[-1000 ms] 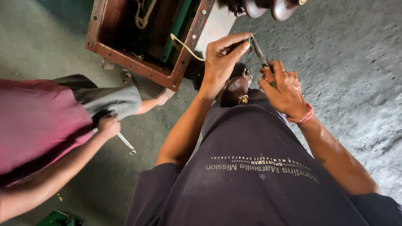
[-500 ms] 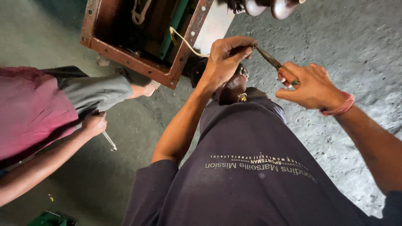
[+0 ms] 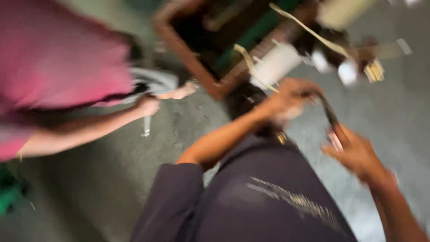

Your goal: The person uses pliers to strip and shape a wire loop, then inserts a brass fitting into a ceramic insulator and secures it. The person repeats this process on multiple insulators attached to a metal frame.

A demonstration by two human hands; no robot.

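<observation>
Left hand [image 3: 289, 96] clenched; right hand [image 3: 354, 152] loosely curled.

Blur: heavy motion smear covered the whole frame; no edge was crisp.
Worst hit: the right hand [image 3: 358, 154] and the thin dark tool [image 3: 330, 117] it gripped, lower right, streaked badly.
Left hand [image 3: 286, 96]: soft, fingers merged.
Light: even, moderate, no distinct source.
Shadows: soft, dark inside the wooden frame [image 3: 210, 80], upper centre.
Glare: pale objects [image 3: 347, 71], upper right, washed out.
Printed shirt lettering: unreadable.

A rusty brown metal frame [image 3: 197, 67] lies on the grey concrete floor [image 3: 134, 152], blurred.
</observation>
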